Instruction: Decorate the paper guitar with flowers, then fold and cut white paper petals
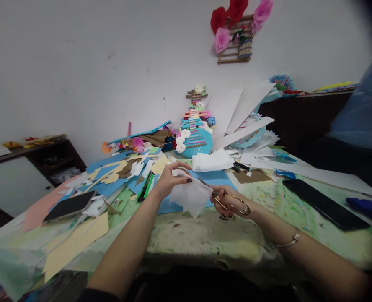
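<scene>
A thin sheet of white paper [190, 195] hangs from my left hand [173, 180], pinched by its top edge between thumb and fingers. Its lower edge comes to jagged points. My right hand [228, 203] grips a pair of scissors [220, 199] by the gold-coloured handles. The blades point up and left, against the right edge of the paper; whether they are parted I cannot tell. Beneath the paper lies a blue sheet [225, 178], and just behind it rests a stack of white paper pieces [213, 160].
A green utility knife [146, 186] lies left of my left hand. Two phones rest on the table, a dark one at the right [326, 204] and another at the left [69, 206]. Paper scraps [110, 172] cover the left side. Paper crafts [197, 140] lean against the wall.
</scene>
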Tool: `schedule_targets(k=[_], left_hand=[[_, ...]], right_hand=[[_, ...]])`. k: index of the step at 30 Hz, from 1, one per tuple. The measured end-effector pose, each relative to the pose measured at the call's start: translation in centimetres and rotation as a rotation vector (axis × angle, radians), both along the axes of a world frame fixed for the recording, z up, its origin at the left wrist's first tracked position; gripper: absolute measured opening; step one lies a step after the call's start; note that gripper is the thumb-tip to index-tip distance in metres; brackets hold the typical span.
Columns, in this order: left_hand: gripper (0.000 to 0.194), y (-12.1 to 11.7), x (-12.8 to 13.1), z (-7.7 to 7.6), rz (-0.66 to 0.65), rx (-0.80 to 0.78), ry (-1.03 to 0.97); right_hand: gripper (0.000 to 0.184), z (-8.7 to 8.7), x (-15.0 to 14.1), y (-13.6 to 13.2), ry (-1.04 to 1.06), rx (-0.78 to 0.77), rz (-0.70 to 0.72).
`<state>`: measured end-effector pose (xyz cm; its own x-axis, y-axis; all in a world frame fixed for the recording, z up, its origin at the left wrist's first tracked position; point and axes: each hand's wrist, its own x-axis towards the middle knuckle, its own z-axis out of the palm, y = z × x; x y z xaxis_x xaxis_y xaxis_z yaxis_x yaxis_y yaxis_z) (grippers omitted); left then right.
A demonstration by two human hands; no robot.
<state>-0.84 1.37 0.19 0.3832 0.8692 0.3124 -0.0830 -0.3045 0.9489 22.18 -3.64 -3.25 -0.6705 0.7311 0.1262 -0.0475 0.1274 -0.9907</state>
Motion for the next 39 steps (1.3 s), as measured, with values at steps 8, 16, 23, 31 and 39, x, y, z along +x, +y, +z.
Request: schedule_targets(k=[8,16,23,31,39], left_hand=[[0.038,0.07,0.43,-0.31,-0.028,0.041,0.081],[0.038,0.13,0.83,-0.61,-0.049,0.068,0.136],[0.039,0.16,0.76,-0.57,-0.016,0.079,0.152],[0.039,0.01,0.75,-0.42,-0.017,0.082,0.157],[0.041,0.06,0.16,-0.06,0.022,0.007,0.063]], right_hand=[[0.066,-0.49,-0.11,0.15,0.012,-0.035,0.037],[0.080,0.03,-0.38,-0.03,-0.036,-0.117,0.080],[0.075,0.29,-0.44,-0.38,-0.040,-0.047,-0.016],[0.070,-0.54,-0.44,-0.01,-0.028,-0.052,-0.015],[0.076,-0.15,-0.50,-0.11,-0.027,-0.020,-0.055]])
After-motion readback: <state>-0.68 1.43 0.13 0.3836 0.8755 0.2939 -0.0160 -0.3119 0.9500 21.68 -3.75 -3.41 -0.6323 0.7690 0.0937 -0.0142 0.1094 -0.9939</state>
